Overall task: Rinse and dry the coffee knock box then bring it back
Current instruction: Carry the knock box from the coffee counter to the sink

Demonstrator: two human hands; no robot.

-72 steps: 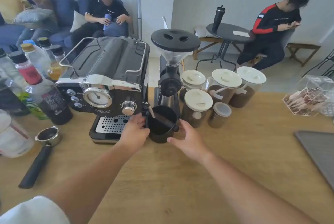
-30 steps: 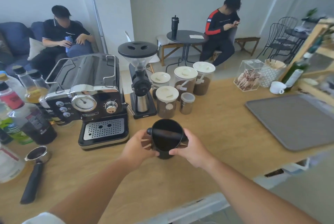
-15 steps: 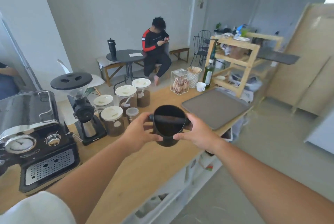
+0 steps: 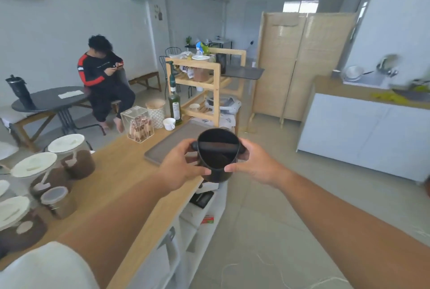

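Observation:
The black round knock box (image 4: 217, 160) with a dark bar across its mouth is held in the air at chest height, past the right end of the wooden counter (image 4: 111, 172). My left hand (image 4: 180, 167) grips its left side and my right hand (image 4: 253, 163) grips its right side. Its inside looks dark; I cannot tell what lies in it. A sink with a tap (image 4: 381, 74) sits in a white kitchen unit at the far right.
Lidded coffee jars (image 4: 35, 172) stand at the left of the counter, a grey tray (image 4: 176, 142) at its end. Beyond are a wooden shelf cart (image 4: 209, 83), a folding screen (image 4: 302, 62), a seated person (image 4: 102, 79) and open tiled floor (image 4: 290, 207).
I lifted the knock box from beside the grinder with both hands and turned right. The espresso machine and grinder have left the view; the sink unit has come in.

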